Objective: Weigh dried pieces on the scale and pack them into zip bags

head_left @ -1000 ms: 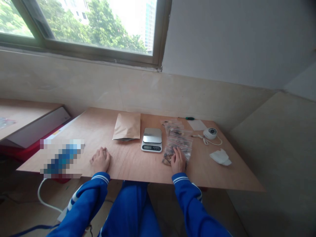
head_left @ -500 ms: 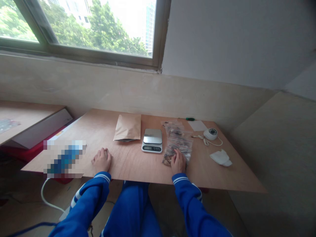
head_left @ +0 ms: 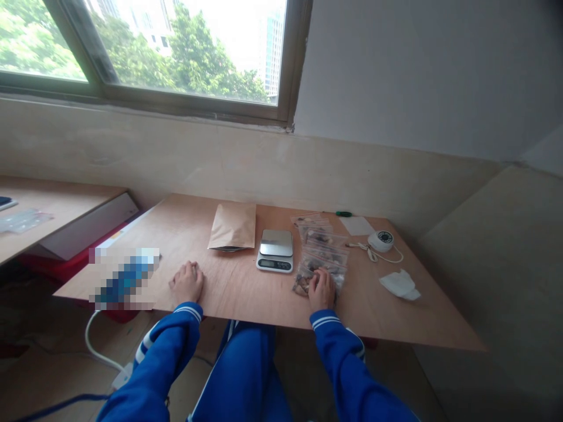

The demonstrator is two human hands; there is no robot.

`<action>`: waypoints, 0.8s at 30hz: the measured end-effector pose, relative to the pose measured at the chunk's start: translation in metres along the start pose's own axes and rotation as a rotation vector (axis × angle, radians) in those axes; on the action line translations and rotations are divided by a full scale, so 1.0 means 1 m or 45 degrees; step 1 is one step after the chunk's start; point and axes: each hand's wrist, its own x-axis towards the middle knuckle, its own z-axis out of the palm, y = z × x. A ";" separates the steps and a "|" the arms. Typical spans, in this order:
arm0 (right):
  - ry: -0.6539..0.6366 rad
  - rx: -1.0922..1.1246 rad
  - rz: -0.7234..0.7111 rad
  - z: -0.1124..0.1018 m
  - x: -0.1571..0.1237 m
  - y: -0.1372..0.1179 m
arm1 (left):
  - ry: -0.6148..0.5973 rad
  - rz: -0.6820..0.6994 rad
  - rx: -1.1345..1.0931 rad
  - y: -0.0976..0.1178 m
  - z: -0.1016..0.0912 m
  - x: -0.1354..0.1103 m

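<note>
My left hand (head_left: pixel 187 282) rests on the bare tabletop near the front edge, its fingers loosely bent and apart with nothing in them. My right hand (head_left: pixel 322 288) lies over the nearest of several clear zip bags (head_left: pixel 324 256), fingers slightly curved on the plastic and not gripping it. The bags overlap in a column running away from me and hold brownish pieces. Between my hands, farther back, stands a white kitchen scale (head_left: pixel 275 251) with a bare metal plate. A brown kraft paper pouch (head_left: pixel 233 225) lies to the scale's left.
At the right are a small white round device (head_left: pixel 380 240) with a cable, crumpled white tissue (head_left: pixel 400 285), a white sheet (head_left: pixel 356 225) and a green-handled tool (head_left: pixel 343 214). A pixelated blue item (head_left: pixel 127 278) lies at the left. A second table (head_left: pixel 65 196) stands farther left, below the window.
The camera view has shifted slightly, so everything sits a little farther right in the picture. Both hands keep their places on the table and the bags.
</note>
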 end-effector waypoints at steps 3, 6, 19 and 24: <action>-0.021 -0.010 0.005 -0.001 0.001 -0.001 | 0.021 0.008 0.042 0.004 0.000 0.005; -0.051 -0.034 0.022 -0.002 0.002 -0.003 | 0.082 0.113 0.040 0.021 0.003 0.008; -0.099 -0.117 0.051 -0.003 0.003 -0.007 | -0.187 0.711 0.200 0.096 0.016 0.069; -0.095 -0.149 0.043 -0.001 0.003 -0.006 | -0.089 0.873 0.166 0.093 -0.004 0.076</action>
